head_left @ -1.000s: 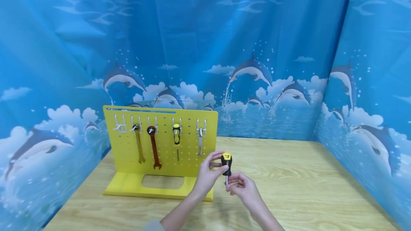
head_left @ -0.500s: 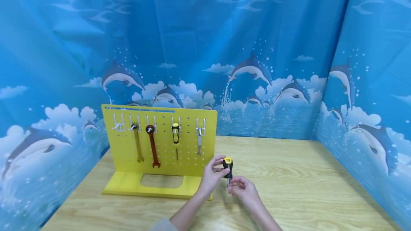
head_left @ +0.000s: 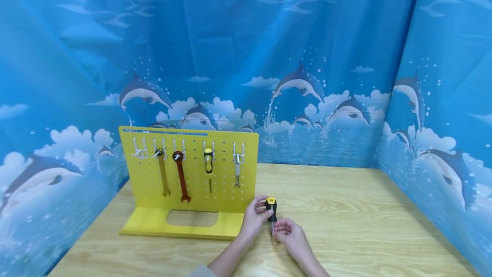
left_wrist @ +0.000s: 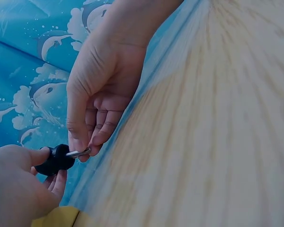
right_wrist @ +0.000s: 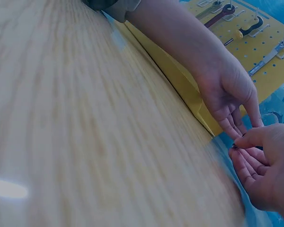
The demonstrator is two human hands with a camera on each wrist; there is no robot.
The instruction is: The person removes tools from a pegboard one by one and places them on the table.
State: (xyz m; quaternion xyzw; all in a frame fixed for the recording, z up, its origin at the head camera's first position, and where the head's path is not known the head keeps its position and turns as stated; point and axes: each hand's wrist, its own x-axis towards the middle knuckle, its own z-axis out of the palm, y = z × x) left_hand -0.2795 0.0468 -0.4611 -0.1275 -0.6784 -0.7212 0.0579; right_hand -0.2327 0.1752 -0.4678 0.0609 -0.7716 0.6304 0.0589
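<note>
A stubby screwdriver (head_left: 271,210) with a black and yellow handle stands nearly upright, its metal shaft pointing down. My left hand (head_left: 252,221) grips the handle between thumb and fingers. Lower down, my right hand (head_left: 293,239) pinches the shaft close to its tip. In the left wrist view the bare shaft (left_wrist: 78,153) runs from the black handle (left_wrist: 56,161) to the right fingertips. Most of the screwdriver is hidden behind the hands in the right wrist view; only a dark tip shows by the right thumb.
A yellow pegboard stand (head_left: 192,191) stands left of the hands on the wooden table (head_left: 365,217). On its hooks hang a yellowish wrench (head_left: 163,174), a red-brown wrench (head_left: 182,178), a yellow-handled screwdriver (head_left: 208,161) and a silver tool (head_left: 237,172). A dolphin-print curtain (head_left: 326,54) surrounds the table.
Both hands have moved down together with the stubby screwdriver, closer to the table. Their hold on it looks the same. The view has shifted slightly.
</note>
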